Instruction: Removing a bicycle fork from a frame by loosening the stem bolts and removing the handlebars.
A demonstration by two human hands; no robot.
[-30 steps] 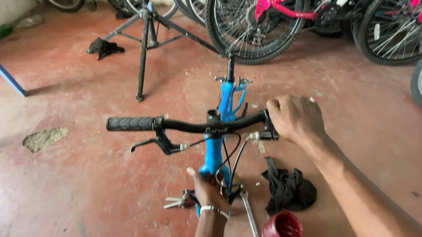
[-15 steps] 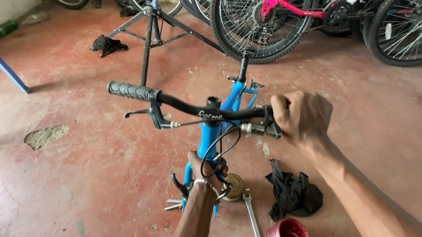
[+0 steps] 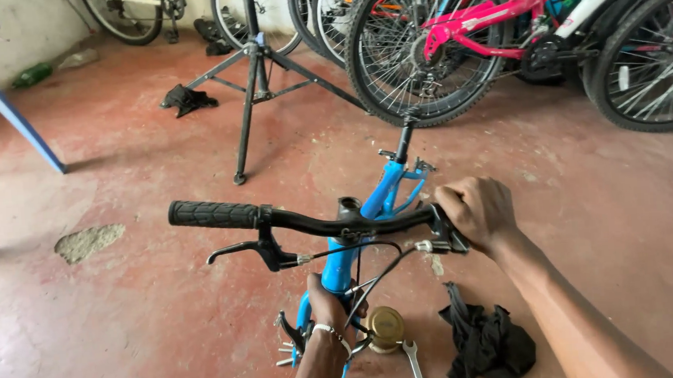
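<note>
- My right hand [image 3: 482,210] is clamped, fingers curled tight, round the right end of the black handlebar [image 3: 315,222] of a small blue bicycle frame [image 3: 341,269].
- My left hand [image 3: 329,304] is wrapped, fingers closed, round the blue frame low down, below the stem; a bracelet sits at the wrist.
- I judge the step in hand to be steadying the frame while setting the bar straight. The next move would call for a firm hold below and a tool at the stem.
- The frame stands on the red concrete floor [image 3: 129,330], its far end pointing toward the parked bikes.
- Beside my left hand lie a round brass-coloured tin [image 3: 385,328], a spanner [image 3: 413,365] and a black rag [image 3: 486,342], near the bottom edge of the floor.
- Further off: a black repair stand [image 3: 250,86], a pink bicycle [image 3: 481,28], a blue leg of furniture [image 3: 10,114], and a broken patch [image 3: 87,242] in the floor at left.
</note>
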